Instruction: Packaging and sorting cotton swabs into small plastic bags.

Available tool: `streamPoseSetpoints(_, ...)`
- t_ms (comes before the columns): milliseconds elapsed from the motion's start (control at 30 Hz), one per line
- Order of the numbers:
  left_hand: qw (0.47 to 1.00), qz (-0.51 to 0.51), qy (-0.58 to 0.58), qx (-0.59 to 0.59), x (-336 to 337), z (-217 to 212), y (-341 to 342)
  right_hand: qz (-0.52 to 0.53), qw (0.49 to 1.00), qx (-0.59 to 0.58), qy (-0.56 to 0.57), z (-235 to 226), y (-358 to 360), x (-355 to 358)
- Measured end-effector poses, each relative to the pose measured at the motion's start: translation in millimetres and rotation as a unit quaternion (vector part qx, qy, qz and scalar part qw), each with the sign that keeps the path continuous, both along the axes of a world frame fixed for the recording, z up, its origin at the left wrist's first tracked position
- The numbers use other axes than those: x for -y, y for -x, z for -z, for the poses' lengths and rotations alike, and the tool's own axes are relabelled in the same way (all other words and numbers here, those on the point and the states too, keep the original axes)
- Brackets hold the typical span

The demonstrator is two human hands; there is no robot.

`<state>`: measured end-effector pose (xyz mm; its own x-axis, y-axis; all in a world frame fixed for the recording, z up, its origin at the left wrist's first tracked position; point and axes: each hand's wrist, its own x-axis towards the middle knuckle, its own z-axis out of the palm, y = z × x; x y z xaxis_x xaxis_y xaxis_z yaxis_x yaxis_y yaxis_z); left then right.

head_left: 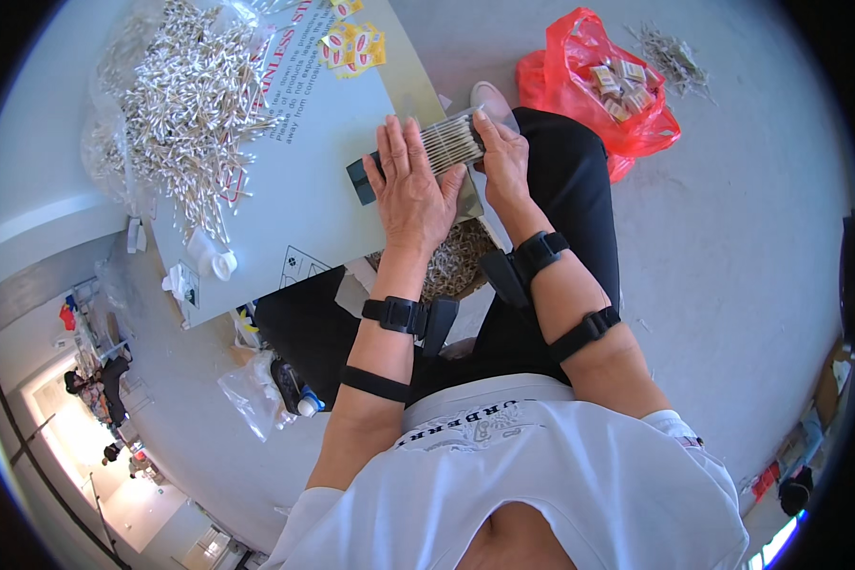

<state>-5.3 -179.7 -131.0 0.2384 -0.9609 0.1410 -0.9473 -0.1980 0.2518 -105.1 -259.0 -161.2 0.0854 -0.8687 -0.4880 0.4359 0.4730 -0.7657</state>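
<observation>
A row of cotton swabs (449, 142) lies side by side in a narrow dark tray (360, 180) at the table's near right edge. My left hand (410, 195) rests flat across the tray's left part, fingers stretched out and close together, thumb beside the swabs. At the right end, my right hand (506, 161) is closed round the tray, its thumb by the swab ends; its other fingers are partly hidden. A large heap of loose cotton swabs (190, 104) spills from a clear plastic bag (111, 142) on the far left of the table.
Yellow printed cards (353, 49) lie on the metal-topped table (323, 218). A white plastic cup (209, 255) stands near its left edge. Below my hands is a container of swabs (458, 261). On the floor, a red bag (560, 71) holds small packs beside scattered swabs (673, 59).
</observation>
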Motion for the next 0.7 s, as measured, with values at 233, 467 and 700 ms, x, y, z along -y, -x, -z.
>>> streamPoseSetpoints(233, 0.998, 0.048, -0.034, 0.022, 3.1, -0.6, 0.6, -0.030, 0.999, -0.007, 0.015, 3.4, 7.8, -8.2)
streamPoseSetpoints(467, 0.998, 0.059, -0.030, 0.014, 1.7, -3.4, -2.5, -0.026, 0.999, -0.009, 0.031, -2.7, 5.0, -11.2)
streamPoseSetpoints(700, 0.993, -0.028, 0.101, -0.058, 14.6, 6.7, -32.9, -0.010, 0.999, -0.045, 0.002, 11.9, 17.9, -2.6)
